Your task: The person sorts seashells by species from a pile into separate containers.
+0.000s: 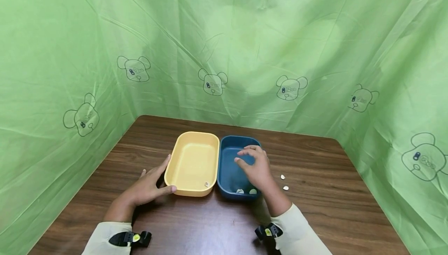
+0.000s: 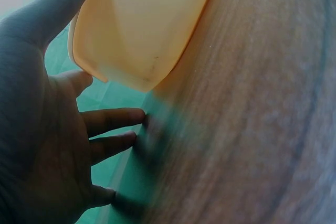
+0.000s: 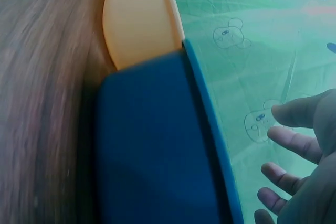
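2 unclr pcs (image 1: 240, 191) in blue tray (image 1: 229, 169) | R hand (image 1: 258, 167) hides tray pt

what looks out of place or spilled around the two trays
Two small pale pieces lie loose on the wooden table, right of the blue tray; similar pieces sit inside it and one in the yellow tray, so they look like possible strays. Neither tray looks tipped.

Cream sleeves (image 1: 302, 231), black yellow-marked wristbands (image 1: 120, 239)
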The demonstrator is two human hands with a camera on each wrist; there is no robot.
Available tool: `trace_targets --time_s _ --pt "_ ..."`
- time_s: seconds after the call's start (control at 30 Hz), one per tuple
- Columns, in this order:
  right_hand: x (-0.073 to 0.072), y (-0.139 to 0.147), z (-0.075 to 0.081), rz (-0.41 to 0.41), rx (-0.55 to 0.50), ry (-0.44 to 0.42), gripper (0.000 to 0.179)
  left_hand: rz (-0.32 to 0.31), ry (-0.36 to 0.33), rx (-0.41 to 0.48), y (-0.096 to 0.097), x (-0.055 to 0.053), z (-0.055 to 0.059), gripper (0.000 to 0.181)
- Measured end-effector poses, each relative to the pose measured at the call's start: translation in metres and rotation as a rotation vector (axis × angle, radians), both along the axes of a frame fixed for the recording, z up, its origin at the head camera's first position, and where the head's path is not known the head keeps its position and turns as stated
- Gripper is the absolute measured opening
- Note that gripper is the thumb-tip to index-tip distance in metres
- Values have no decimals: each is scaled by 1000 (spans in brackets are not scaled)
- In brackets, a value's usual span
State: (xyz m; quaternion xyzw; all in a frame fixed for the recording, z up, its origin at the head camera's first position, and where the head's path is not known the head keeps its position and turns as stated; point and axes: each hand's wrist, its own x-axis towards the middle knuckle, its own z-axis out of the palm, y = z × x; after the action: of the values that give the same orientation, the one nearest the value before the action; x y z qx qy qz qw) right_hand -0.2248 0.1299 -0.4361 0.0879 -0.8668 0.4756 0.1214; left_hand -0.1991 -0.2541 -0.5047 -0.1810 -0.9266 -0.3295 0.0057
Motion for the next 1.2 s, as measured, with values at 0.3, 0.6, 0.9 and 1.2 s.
trace_targets --time_s 0.3,0.6,0.9,1.2 --pt "3 32 -6 11 -60 38 13 -2 -4 3 0 -1 -3 111" --pt "6 59 -16 -46 -92 31 12 0 -7 -3 0 -2 -4 111" --pt "10 79 -33 -61 -75 96 9 4 -5 -9 0 0 -3 111" --pt "8 91 -52 -153 -151 279 10 5 -6 -5 0 0 -2 111"
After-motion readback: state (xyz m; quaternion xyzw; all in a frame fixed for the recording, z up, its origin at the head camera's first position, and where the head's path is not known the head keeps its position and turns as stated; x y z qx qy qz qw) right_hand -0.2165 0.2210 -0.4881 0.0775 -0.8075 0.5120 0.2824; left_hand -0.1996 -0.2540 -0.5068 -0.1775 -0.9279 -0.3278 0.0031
